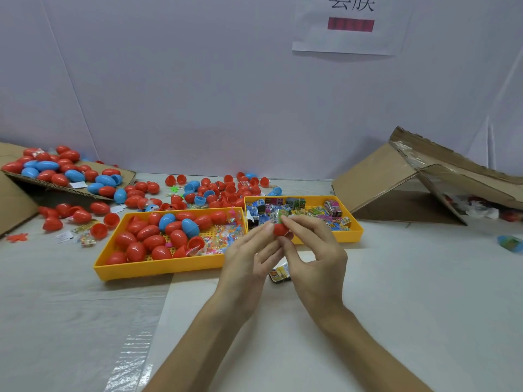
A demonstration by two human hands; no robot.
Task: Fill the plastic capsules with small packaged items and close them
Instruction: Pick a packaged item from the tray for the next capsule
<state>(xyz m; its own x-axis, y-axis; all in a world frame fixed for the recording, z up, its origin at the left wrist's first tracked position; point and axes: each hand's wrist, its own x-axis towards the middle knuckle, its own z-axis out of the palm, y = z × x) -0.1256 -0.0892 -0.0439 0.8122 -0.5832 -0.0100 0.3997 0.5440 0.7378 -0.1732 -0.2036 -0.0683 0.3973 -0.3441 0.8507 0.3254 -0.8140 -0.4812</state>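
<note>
Both hands meet in mid-air: the left hand (249, 258) pinches a red capsule half (280, 230), and the right hand (311, 250) pinches a green packet (280, 215) at its mouth. Mid-fill, I'd say, not yet closed. Just beyond the left hand, the yellow tray (158, 271) holds many shut capsules and a few open halves; whether the shut ones are filled, I can't tell. Beyond the right fingertips the packet tray (357, 230) looks well stocked. 1 spare packet (280, 274) lies under the hands. Loose halves (99, 231) sit far left, so plenty remains.
</note>
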